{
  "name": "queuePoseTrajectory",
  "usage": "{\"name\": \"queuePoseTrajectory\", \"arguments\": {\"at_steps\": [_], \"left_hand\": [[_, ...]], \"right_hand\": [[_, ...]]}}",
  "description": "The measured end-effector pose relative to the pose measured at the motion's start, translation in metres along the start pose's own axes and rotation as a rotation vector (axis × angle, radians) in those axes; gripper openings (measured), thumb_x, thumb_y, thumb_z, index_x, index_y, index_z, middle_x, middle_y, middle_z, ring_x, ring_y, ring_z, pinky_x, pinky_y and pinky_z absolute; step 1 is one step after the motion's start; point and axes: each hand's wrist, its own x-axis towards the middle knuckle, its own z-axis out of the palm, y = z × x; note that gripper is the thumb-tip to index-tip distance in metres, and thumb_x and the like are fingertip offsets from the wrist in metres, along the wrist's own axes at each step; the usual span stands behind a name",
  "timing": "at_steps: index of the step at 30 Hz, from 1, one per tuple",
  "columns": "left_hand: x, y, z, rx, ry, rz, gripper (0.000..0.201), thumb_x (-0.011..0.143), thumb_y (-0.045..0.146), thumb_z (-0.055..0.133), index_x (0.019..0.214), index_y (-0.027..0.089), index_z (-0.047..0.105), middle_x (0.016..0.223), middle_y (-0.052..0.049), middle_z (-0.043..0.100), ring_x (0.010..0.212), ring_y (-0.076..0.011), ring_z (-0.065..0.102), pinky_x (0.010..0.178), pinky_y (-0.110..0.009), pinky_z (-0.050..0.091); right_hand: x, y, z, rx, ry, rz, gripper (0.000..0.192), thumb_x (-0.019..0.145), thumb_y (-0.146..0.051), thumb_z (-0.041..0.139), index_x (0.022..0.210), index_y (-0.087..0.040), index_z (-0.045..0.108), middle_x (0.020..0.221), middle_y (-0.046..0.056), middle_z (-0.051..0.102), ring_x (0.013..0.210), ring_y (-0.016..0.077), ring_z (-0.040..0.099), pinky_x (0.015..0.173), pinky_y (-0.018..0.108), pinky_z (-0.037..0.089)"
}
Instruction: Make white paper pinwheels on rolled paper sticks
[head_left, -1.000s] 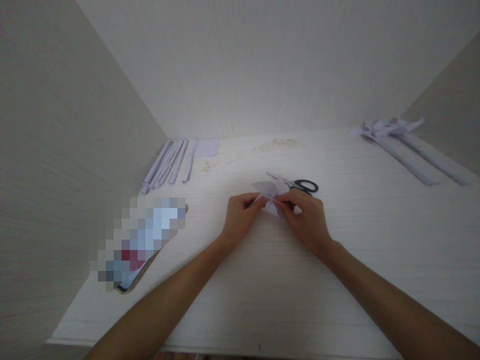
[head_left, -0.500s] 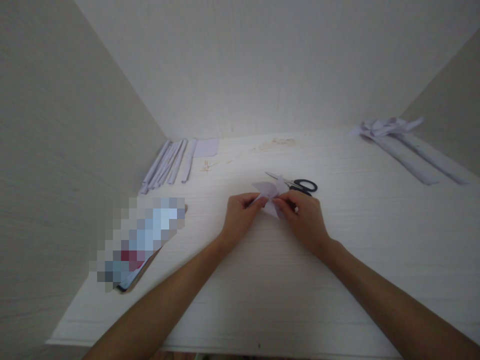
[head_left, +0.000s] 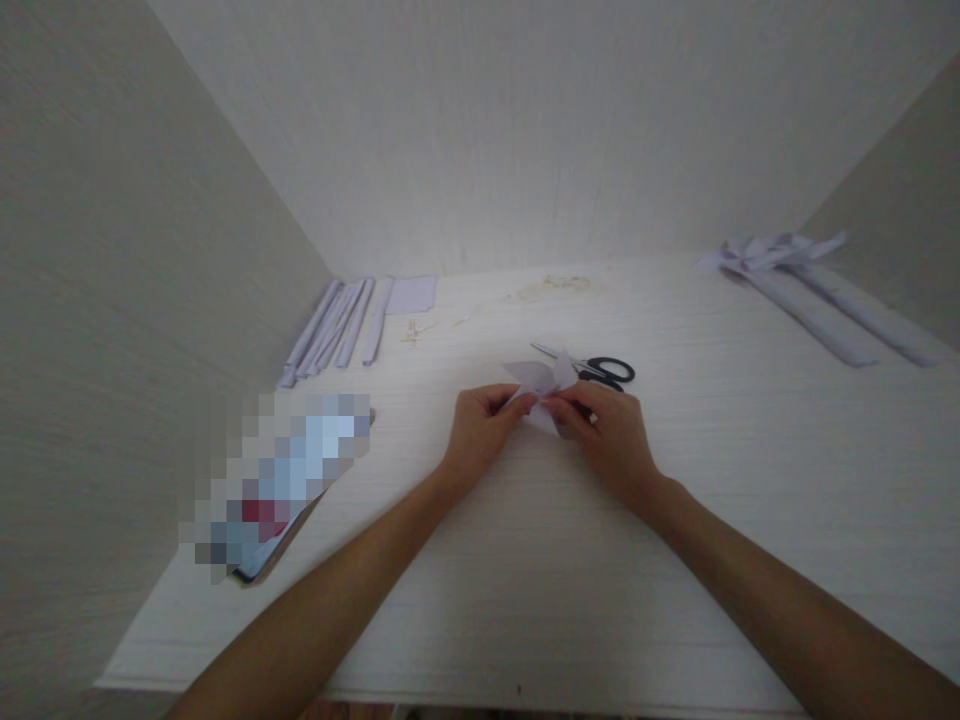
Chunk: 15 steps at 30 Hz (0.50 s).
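Note:
Between my two hands is a pale lilac paper pinwheel (head_left: 534, 376) with pointed blades spreading outward. My left hand (head_left: 487, 425) pinches it from the left, thumb and fingers closed near its centre. From the right, my right hand (head_left: 604, 430) has its fingertips closed on the middle of the paper. Fingers cover much of the centre, so what lies under them is hidden. Just behind the right hand, a pair of scissors (head_left: 611, 370) with black handles rests on the white table, blades pointing left.
Several rolled paper tubes (head_left: 326, 330) lie at the back left beside a square paper sheet (head_left: 412, 294). A phone (head_left: 300, 470), partly pixelated, is at the left. Two paper sticks (head_left: 814, 318) with pinwheel heads (head_left: 780, 252) lie at the back right. Thin scraps (head_left: 566, 284) lie near the wall.
My right fingertips have shifted slightly at the pinwheel's centre, and a small white bit seen by the right fingers no longer shows. All else stays in place.

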Motion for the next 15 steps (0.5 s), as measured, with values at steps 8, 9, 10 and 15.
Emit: {"name": "queuePoseTrajectory", "arguments": {"at_steps": [8, 9, 10, 15], "left_hand": [[0.0006, 0.0009, 0.0006, 0.016, 0.028, 0.035, 0.017, 0.066, 0.028, 0.057, 0.069, 0.015, 0.066, 0.069, -0.001, 0.064, 0.066, -0.0126, 0.056, 0.064, -0.024, 0.043], [0.0008, 0.0007, 0.0006, 0.008, 0.037, 0.040, 0.016, 0.065, 0.027, 0.057, 0.070, 0.015, 0.066, 0.070, -0.001, 0.064, 0.067, -0.0125, 0.056, 0.065, -0.024, 0.043], [0.0010, 0.0005, 0.0007, -0.004, 0.048, 0.042, 0.015, 0.065, 0.027, 0.058, 0.070, 0.015, 0.066, 0.071, -0.001, 0.065, 0.068, -0.0125, 0.056, 0.065, -0.024, 0.043], [0.0015, -0.0005, 0.0013, -0.087, 0.140, 0.031, 0.015, 0.061, 0.023, 0.062, 0.072, 0.015, 0.065, 0.074, -0.002, 0.066, 0.069, -0.0126, 0.058, 0.067, -0.024, 0.044]], "right_hand": [[-0.0017, -0.0022, -0.0006, 0.084, 0.103, -0.027, 0.008, 0.068, -0.022, 0.060, 0.062, -0.018, 0.057, 0.057, -0.002, 0.056, 0.048, 0.0091, 0.047, 0.047, 0.021, 0.038], [-0.0017, -0.0026, -0.0008, 0.085, 0.103, -0.028, 0.008, 0.068, -0.022, 0.060, 0.062, -0.018, 0.057, 0.057, -0.002, 0.056, 0.048, 0.0091, 0.047, 0.047, 0.021, 0.038], [-0.0016, -0.0031, -0.0011, 0.088, 0.101, -0.032, 0.008, 0.068, -0.023, 0.060, 0.063, -0.018, 0.057, 0.057, -0.001, 0.056, 0.049, 0.0093, 0.048, 0.048, 0.021, 0.039], [-0.0019, -0.0041, -0.0023, 0.126, 0.065, -0.069, 0.005, 0.072, -0.018, 0.053, 0.071, -0.018, 0.058, 0.064, 0.001, 0.058, 0.057, 0.0112, 0.053, 0.055, 0.023, 0.043]]}}
